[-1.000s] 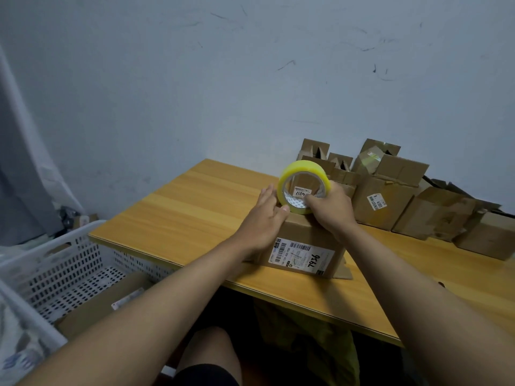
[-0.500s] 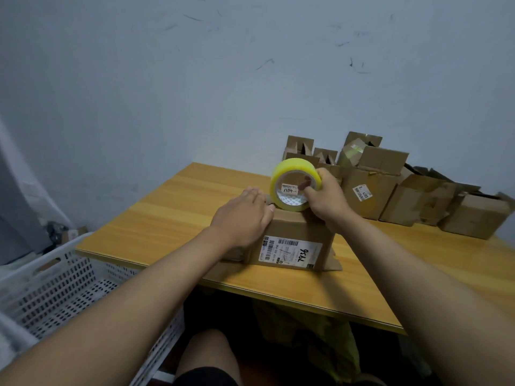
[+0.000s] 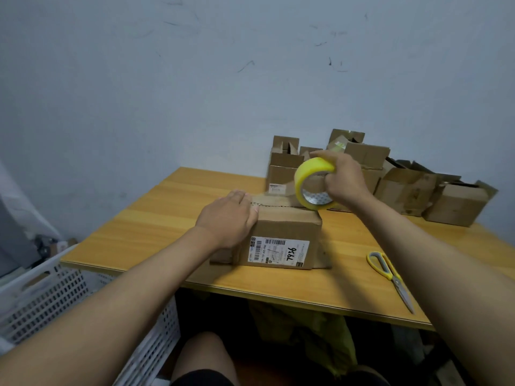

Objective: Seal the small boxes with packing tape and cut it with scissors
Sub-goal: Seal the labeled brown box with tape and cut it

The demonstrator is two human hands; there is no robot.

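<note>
Right hand [image 3: 344,181] around tape roll [image 3: 312,185]

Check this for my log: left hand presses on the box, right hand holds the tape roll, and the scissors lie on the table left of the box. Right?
Not quite. The head view shows the scissors on the table right of the box, not left. The rest stands: the left hand presses on the box and the right hand holds the tape roll.

Left hand [image 3: 227,215] flat, right hand [image 3: 344,181] curled.

Scuffed pale-blue wall [image 3: 195,79] behind wooden table [image 3: 167,218].
</note>
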